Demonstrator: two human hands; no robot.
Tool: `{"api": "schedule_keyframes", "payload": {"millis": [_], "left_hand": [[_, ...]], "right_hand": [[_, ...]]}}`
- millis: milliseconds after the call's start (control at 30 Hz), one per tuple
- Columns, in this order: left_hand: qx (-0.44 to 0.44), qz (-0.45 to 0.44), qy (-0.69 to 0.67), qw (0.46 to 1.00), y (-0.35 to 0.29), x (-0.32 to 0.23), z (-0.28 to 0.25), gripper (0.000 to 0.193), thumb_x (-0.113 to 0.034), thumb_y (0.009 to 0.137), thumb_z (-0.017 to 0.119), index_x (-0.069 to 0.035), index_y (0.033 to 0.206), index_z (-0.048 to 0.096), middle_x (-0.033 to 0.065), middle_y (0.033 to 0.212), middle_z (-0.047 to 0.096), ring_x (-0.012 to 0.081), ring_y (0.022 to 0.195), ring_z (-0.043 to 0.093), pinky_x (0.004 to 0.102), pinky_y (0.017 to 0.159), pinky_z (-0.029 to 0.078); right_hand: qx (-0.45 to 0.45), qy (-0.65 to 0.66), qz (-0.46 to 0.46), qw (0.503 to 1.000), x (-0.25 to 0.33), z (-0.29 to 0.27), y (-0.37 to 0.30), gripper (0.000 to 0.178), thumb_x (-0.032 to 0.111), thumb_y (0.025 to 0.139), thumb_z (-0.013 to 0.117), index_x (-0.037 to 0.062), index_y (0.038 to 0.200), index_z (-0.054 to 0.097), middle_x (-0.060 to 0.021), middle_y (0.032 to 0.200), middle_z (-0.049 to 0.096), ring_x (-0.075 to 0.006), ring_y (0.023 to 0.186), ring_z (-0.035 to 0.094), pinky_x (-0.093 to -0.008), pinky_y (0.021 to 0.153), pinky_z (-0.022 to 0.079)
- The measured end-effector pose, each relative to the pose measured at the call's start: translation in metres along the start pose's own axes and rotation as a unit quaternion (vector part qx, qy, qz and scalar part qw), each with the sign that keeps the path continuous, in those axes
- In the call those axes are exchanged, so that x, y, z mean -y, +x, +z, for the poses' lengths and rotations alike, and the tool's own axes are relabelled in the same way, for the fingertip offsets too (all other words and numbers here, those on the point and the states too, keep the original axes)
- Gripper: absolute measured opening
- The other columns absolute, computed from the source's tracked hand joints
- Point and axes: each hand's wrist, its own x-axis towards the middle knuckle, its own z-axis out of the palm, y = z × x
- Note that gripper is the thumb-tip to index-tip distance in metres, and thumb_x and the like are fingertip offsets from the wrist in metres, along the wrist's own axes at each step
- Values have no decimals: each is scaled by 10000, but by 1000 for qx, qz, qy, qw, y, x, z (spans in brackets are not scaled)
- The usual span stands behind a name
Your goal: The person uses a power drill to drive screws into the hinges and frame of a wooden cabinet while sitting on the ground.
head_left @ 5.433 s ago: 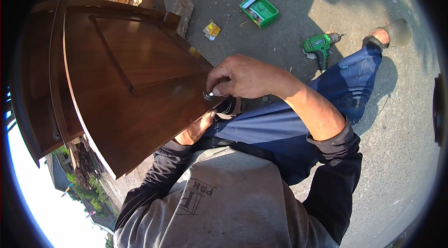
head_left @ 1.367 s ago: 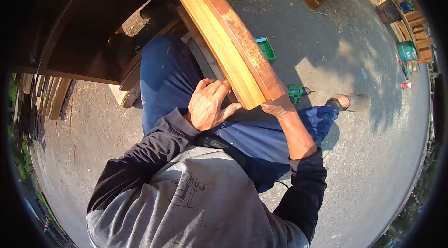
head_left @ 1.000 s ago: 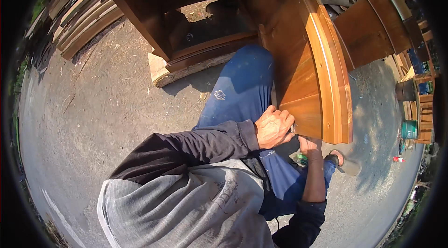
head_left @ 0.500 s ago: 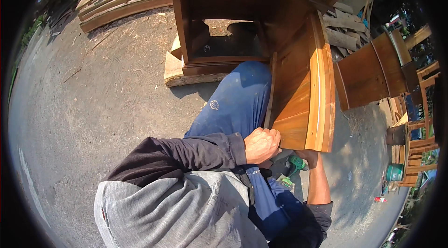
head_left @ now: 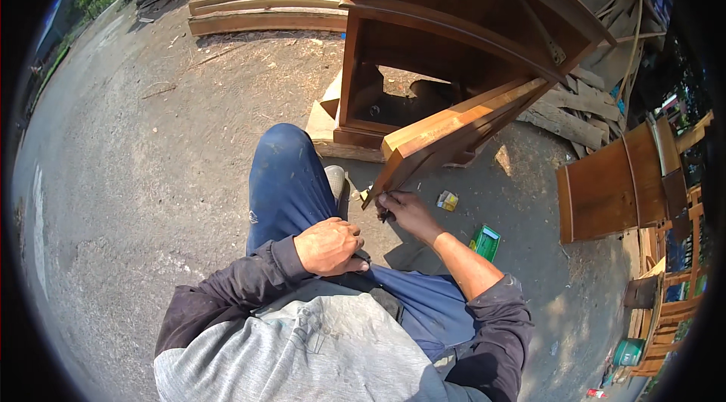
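Note:
A brown wooden panel with a paler edge slants from the front of a dark wooden cabinet down toward me. My right hand is closed at the panel's near lower corner, its fingers curled against the wood. Something small and dark shows under those fingertips, too small to name. Over my lap, my left hand is closed with its fingers curled down. A bit of something dark shows beside its thumb; what it holds, if anything, is hidden.
A small yellow-and-white box and a green box lie on the ground right of my right hand. Stacked planks stand behind, scrap wood beyond the panel. Another wooden furniture piece and a green tub are at right.
The panel has turned from showing its broad face to nearly edge-on. My left hand has left its edge and moved left; my right hand has moved up and left. The green drill has gone from sight.

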Motion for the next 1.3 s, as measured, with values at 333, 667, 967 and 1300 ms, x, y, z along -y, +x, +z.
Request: {"api": "schedule_keyframes", "payload": {"millis": [333,667,967,1300], "left_hand": [[-28,-200,19,979,-1,111,-75,517,-473,940,649,40,995,689,215,965,674,397,942,685,470,841,548],[-151,-272,105,944,54,218,-144,402,-411,919,665,-16,943,736,218,859,719,395,858,712,501,770,560],[-248,-238,112,933,106,234,-139,377,-408,949,641,-47,1010,732,192,955,719,380,904,696,472,762,546],[-297,-252,144,910,115,233,-135,266,-351,942,631,-121,982,761,160,870,726,351,815,711,463,734,559]], "right_hand": [[-225,285,-10,932,67,28,185,329,356,1033,590,60,903,644,-31,770,653,-118,604,629,-259,540,442],[-261,329,-39,907,81,23,236,303,316,1046,569,71,870,602,-19,722,598,-118,565,569,-255,511,424],[-245,385,-52,888,71,25,233,301,342,1028,600,72,895,618,-23,761,613,-123,602,591,-264,555,476],[-241,391,-29,888,76,26,232,334,364,1013,623,71,851,629,-23,715,622,-117,577,598,-255,538,471]]}}
